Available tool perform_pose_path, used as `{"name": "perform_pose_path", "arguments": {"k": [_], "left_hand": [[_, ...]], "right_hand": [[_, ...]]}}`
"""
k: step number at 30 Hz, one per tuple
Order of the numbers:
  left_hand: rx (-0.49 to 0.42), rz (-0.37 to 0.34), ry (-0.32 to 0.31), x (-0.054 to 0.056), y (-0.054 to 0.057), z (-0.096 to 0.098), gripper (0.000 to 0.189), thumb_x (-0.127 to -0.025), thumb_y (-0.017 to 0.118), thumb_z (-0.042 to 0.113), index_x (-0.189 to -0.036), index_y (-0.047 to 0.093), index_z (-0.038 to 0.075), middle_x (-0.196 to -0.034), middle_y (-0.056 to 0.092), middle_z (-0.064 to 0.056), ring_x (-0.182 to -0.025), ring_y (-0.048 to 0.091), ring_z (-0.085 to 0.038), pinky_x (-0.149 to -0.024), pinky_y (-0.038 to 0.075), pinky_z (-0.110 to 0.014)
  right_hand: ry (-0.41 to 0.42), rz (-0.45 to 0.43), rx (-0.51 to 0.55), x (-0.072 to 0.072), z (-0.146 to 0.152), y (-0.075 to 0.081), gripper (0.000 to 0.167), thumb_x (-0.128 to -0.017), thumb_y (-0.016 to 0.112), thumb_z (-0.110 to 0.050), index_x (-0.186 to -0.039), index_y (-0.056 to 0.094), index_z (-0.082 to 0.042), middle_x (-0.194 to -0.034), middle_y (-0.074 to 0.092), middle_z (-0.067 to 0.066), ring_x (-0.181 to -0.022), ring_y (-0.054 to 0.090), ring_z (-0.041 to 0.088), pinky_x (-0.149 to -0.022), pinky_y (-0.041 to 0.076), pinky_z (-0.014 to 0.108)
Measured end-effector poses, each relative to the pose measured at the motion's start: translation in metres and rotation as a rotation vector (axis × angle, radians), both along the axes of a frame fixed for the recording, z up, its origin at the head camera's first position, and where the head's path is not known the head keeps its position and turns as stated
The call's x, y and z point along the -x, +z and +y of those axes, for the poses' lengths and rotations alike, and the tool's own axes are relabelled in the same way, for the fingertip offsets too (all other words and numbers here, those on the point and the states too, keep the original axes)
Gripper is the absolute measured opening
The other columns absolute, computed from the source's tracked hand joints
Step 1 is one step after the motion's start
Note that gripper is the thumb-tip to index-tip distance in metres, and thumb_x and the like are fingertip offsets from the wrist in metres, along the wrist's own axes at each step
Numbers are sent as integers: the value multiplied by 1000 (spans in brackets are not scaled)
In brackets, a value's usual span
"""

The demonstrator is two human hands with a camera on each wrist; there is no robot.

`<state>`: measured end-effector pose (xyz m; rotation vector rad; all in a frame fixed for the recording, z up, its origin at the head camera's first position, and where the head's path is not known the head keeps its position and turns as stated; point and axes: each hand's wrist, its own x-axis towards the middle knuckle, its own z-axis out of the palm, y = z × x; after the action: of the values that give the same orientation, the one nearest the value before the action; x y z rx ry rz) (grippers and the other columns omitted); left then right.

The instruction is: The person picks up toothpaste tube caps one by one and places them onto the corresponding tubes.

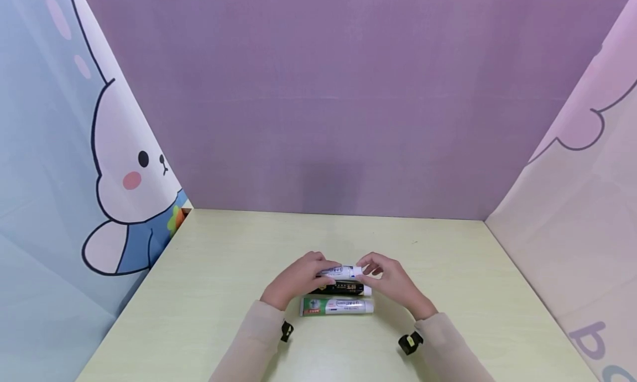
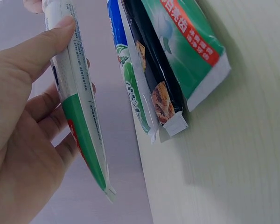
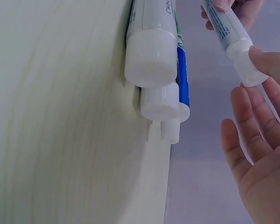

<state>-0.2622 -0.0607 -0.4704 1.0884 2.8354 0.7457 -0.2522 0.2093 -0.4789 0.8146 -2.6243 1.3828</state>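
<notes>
My left hand (image 1: 297, 278) holds a white and green toothpaste tube (image 2: 77, 95) above the table, thumb along one side and fingers behind. The thumb and fingertips of my right hand (image 1: 398, 282) pinch the white cap (image 3: 250, 69) at that tube's end. Below lie other toothpaste tubes side by side: a green and white tube (image 1: 338, 307) nearest me, a black tube (image 1: 345, 288) beyond it, and a blue and green tube (image 2: 129, 77) farthest. The held tube hides the farthest one in the head view. White caps (image 3: 151, 60) of the lying tubes point right.
The tubes lie on a pale wood-grain table (image 1: 209, 271). A purple backdrop (image 1: 338, 105) rises behind it. Printed cloths stand at both sides, the left one (image 1: 45, 166) with a cartoon rabbit. Each wrist wears a black camera strap (image 1: 410, 342).
</notes>
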Motion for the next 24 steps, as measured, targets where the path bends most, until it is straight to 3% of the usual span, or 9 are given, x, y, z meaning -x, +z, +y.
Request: {"name": "perform_pose_path", "arguments": {"k": [12,24], "left_hand": [[-15,4,-14,0,1,2,40,-96,67,35,-133,67,20,-103,61,3,-90,51,-9,-82,49,-26],[-24,14,-17,-1,1,2,40,-96,67,35,-133,67,20,-104,62,4,-91,51,-10,-83,49,-27]], "right_hand": [[-22,-16,25,-2,-3,-1,19,-88,79,-22,-104,68,-23,-97,69,-5,-87,66,15,-80,54,38],[-16,-62,16,-4,-3,-2,17,-94,73,-31,-107,68,-20,-90,67,-2,-76,61,17,-67,51,28]]}}
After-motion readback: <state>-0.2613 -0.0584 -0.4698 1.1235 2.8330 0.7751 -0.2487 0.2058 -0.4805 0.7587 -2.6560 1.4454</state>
